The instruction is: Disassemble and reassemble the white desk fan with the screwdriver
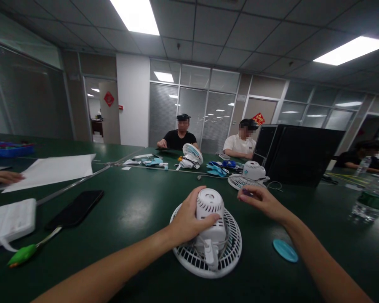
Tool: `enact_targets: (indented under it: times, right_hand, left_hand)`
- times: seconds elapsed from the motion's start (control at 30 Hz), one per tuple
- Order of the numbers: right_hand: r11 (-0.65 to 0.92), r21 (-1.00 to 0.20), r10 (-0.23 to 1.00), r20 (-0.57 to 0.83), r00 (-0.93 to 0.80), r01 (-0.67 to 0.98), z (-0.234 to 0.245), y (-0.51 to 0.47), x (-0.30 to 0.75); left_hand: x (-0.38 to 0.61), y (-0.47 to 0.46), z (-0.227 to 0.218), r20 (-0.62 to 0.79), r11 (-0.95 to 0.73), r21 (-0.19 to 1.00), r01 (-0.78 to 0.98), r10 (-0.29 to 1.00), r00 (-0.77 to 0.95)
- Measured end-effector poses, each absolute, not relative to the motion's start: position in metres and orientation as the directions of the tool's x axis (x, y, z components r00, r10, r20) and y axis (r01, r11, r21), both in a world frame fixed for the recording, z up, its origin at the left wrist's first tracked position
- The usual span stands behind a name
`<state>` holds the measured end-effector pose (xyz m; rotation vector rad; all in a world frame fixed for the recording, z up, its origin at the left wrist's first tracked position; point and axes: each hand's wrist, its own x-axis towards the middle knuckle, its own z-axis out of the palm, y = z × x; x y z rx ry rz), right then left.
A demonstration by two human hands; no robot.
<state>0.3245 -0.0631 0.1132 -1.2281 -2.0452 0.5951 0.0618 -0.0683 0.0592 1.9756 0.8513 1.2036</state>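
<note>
A white fan lies face down on the dark green table, its round grille flat and its motor housing pointing up. My left hand is wrapped round the motor housing from the left. My right hand hovers just right of the housing, fingers pinched on a small dark thing that I cannot make out. A round blue disc lies on the table under my right forearm.
A black phone, a white box and a green-handled tool lie at the left. Two people sit across the table with more white fans and blue parts. A black case and a water bottle stand at the right.
</note>
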Motion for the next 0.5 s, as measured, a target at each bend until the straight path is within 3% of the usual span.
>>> enact_targets:
  times: [0.1,0.23,0.5]
  right_hand:
    - [0.566,-0.623,0.818,0.340,-0.465,0.540,0.132,-0.077,0.297]
    - [0.661,-0.454,0.750,0.383,-0.539,0.597,0.150,-0.088,0.268]
    - [0.731,-0.194,0.671,0.379,-0.637,0.655,0.170,-0.093,0.244]
  left_hand:
    - [0.062,-0.068,0.059,0.491,-0.580,0.792,0.192,0.791,0.365]
    - [0.062,-0.068,0.059,0.504,-0.592,0.783,0.190,0.784,0.363]
    - [0.062,-0.069,0.062,0.520,-0.604,0.781,0.159,0.770,0.370]
